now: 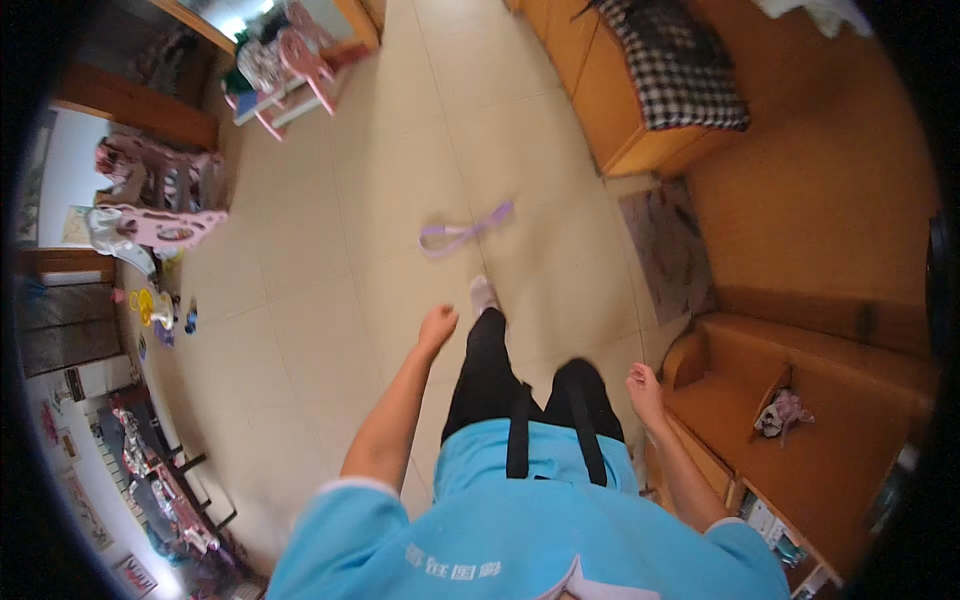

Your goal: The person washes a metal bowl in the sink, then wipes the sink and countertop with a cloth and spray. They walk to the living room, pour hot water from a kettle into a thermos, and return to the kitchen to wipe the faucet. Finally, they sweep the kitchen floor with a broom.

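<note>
My left hand (439, 328) hangs over the tiled floor beside my left leg, its fingers curled and nothing seen in them. On the other side, my right hand (645, 386) is loosely curled near the rounded end of a wooden cabinet and also appears to hold nothing. A purple looped band (457, 236) with two thicker grips, resembling a figure-eight exercise band, lies on the floor ahead of my foot. One foot in a light sock (482, 292) is stretched forward; my other foot is hidden below the bent knee.
Wooden cabinets line the right, one topped by a checked cloth (690, 97), another by a small plastic bag (784, 412). A grey mat (667, 247) lies between them. At left stand pink racks (172, 225), scattered toys (154, 311) and a cluttered dark bench (157, 480).
</note>
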### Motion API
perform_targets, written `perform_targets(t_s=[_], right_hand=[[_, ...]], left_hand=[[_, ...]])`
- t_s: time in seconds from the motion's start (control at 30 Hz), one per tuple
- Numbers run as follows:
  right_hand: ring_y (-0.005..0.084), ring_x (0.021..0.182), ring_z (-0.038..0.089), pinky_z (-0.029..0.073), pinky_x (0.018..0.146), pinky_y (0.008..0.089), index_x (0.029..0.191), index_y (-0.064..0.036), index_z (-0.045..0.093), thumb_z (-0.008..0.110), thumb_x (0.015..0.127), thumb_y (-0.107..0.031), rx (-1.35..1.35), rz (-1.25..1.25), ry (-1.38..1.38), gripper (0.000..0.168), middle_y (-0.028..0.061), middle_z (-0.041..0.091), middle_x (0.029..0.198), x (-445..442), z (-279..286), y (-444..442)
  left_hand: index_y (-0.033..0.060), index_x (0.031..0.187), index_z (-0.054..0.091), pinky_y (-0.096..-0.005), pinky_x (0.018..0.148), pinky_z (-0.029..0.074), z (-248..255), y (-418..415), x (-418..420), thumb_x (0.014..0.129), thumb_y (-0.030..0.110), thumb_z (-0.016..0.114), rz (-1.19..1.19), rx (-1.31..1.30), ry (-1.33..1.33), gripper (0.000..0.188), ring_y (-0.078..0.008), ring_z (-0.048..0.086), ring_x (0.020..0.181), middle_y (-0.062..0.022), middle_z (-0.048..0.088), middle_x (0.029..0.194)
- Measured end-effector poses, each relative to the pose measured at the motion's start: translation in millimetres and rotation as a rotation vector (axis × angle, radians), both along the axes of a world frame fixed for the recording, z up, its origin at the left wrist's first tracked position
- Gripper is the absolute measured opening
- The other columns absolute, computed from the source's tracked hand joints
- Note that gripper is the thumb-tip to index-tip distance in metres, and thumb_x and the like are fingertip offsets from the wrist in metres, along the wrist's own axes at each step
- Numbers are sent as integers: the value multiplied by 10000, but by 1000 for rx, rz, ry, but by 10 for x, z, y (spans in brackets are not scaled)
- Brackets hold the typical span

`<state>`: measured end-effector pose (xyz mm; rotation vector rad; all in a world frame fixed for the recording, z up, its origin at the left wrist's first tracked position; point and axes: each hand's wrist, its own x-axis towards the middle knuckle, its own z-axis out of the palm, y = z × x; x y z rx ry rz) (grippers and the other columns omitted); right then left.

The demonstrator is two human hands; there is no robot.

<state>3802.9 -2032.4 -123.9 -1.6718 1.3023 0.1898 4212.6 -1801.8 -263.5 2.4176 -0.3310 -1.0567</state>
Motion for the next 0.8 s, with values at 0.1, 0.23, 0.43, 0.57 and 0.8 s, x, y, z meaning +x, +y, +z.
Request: perform_targets(t_s=[0.1, 0.23, 0.43, 0.57, 0.8], right_hand=[[356, 1250, 414, 339, 1034, 423, 1302, -34, 464, 572, 892, -298, 75, 160, 171, 499, 234, 413, 1356, 424, 203, 292], [406, 1307, 322, 302, 1053, 472, 1378, -145, 422, 601, 858, -391, 169, 273, 312, 603, 208, 262, 1465, 1130, 178, 289], [424, 1318, 287, 290, 1054, 505, 1398, -174, 397, 677, 795, -287, 31, 419, 374, 674, 207, 229, 1479, 1777, -790, -154], [433, 1310, 291, 284, 1056, 513, 1396, -136, 383, 702, 754, -238, -26, 415, 420, 724, 237, 230, 1469, 2092, -1177, -596], [500, 1319, 268, 262, 1049, 580, 1373, -90, 344, 679, 727, -182, -54, 380, 330, 734, 341, 198, 1439, 1885, -1505, -878]], left_hand=[[0, 1122, 628, -362, 919, 456, -38, -430, 237, 798, 263, 575, 44, -8, 139, 421, -313, 609, 1036, -200, 650, 1060], [35, 1135, 632, -414, 945, 447, -573, -1049, 652, 762, 253, 537, -174, 154, 166, 442, -349, 575, 1092, -212, 619, 1128], [105, 1161, 621, -469, 986, 404, -2178, -1672, 1210, 774, 272, 523, -256, 290, 97, 432, -347, 495, 1185, -146, 530, 1277], [135, 1198, 605, -605, 1012, 297, -3449, -1872, 1456, 771, 269, 541, -275, 427, 46, 452, -351, 429, 1257, -125, 459, 1366], [141, 1236, 597, -623, 1094, 16, -4846, -2143, 1611, 756, 270, 513, -561, 620, -17, 504, -309, 184, 1404, -108, 232, 1525]])
